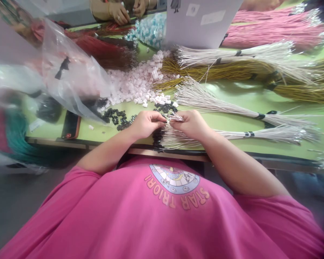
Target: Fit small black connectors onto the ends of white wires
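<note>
Both hands meet just this side of the pile of white connectors (140, 84). The right hand (191, 125) pinches a fan of white wires (176, 117), and the left hand (146, 124) closes its fingertips on their ends (anything smaller there is hidden). Left of the pile, a clear plastic bag (75, 81) holds blurred dark pieces. Beyond the pile, another bag (148, 30) holds blue-white bits.

left hand (147, 124): centre of frame, knuckles up, fingers curled, tips pinched together, pointing right | right hand (192, 124): just beside it, fingers bent, tips pinched close to the left's | left forearm (108, 151): bare, rising from lower left | right forearm (232, 163): bare, rising from lower right, both converging at centre
</note>
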The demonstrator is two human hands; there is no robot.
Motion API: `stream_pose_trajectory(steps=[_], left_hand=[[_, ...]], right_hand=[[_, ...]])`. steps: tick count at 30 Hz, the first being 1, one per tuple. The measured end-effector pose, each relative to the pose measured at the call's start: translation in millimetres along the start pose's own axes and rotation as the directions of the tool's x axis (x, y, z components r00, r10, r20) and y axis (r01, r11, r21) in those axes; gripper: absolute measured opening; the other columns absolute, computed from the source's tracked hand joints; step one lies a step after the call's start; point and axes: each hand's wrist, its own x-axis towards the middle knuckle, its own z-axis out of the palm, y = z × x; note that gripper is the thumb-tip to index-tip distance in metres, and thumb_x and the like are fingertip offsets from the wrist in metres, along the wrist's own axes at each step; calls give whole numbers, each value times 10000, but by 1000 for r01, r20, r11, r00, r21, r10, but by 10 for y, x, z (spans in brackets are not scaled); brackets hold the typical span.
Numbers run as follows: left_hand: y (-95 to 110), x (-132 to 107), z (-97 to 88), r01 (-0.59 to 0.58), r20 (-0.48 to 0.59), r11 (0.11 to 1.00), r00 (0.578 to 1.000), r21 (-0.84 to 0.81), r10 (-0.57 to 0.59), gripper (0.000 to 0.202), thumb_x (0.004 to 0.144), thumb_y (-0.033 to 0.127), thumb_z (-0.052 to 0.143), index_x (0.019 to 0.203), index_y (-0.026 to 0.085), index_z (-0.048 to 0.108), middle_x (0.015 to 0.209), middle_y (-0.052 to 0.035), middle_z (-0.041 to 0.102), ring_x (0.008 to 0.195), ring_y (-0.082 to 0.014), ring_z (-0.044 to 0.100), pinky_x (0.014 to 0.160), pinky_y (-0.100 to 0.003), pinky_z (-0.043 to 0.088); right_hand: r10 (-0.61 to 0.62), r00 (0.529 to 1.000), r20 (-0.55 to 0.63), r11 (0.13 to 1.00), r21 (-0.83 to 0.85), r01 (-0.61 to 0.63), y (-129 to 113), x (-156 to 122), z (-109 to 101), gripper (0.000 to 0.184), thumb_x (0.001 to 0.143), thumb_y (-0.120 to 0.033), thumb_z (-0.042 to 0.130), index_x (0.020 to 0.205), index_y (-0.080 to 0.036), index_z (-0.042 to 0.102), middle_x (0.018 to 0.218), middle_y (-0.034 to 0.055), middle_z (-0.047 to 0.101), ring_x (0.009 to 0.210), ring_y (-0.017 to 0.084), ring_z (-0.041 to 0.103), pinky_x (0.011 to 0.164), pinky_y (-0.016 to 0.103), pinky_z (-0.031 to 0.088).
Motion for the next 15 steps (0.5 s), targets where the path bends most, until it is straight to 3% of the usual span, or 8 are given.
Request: stream_pose_trajectory(steps=[7,15], left_hand=[[-6,-2,0,19,15,1000,1000,2,-19,171,684,259,709,812,146,714,765,-43,711,683,-139,633,666,-275,501],[16,-42,30,-144,27,961,990,234,142,116,734,238,673,825,179,716,820,-41,697,756,-155,630,739,-297,488]], right_hand=[[-66,998,-17,997,-52,65,11,5,26,192,706,-273,519,569,-141,545,547,-15,465,561,96,407,545,242,268],[-33,999,22,999,-28,34,14,6,20,204,710,-291,552,571,-142,553,544,-23,456,559,92,402,539,238,259]])
